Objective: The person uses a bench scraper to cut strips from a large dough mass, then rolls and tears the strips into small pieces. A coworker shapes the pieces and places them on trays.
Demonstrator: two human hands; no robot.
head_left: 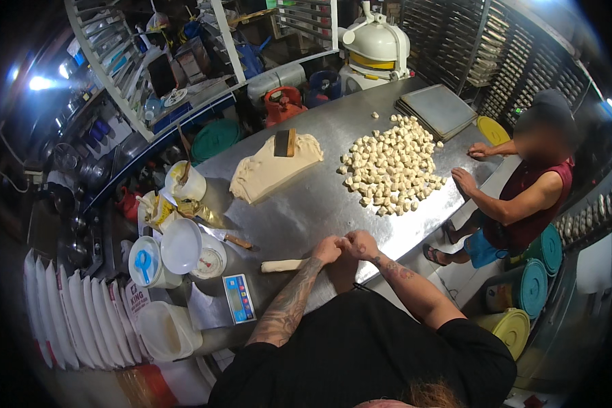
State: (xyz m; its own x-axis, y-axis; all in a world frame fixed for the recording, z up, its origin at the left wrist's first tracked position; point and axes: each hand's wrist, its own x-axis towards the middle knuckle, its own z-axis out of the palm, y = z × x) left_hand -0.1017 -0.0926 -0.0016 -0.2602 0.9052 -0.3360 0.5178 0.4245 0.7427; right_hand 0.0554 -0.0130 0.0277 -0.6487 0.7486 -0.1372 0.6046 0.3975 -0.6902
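Your two hands meet over the steel table (306, 211), just in front of your chest: your left hand (328, 249) and right hand (362, 243) are pressed knuckle to knuckle, fingers curled in, and whatever small bit they pinch between them is hidden, so you cannot tell what it is or how tight the hold is. Just left of your left hand a short dough roll (283, 265) lies on the steel, its near end almost touching your wrist. Further left, near the table edge, sit a small digital scale (239, 297), a dial scale (211, 261), a white bowl (181, 245) and a tub with a blue scoop (144, 261); a knife (232, 240) lies just beyond the roll. A clear tub (164, 330) stands lower left, beside stacked white trays (68, 319). Nothing lies between your hands and the things ahead. Up and to the right of your right hand a heap of cut dough pieces (391, 165) spreads over the steel, and another person's hand (464, 181) rests at its right edge, their other hand (478, 150) a little beyond it. Up and to the left lies a big dough slab (268, 173) with a scraper (285, 142) on top. Farthest off, flat trays (438, 109) sit at the table's end, with a white domed machine (377, 44) behind.
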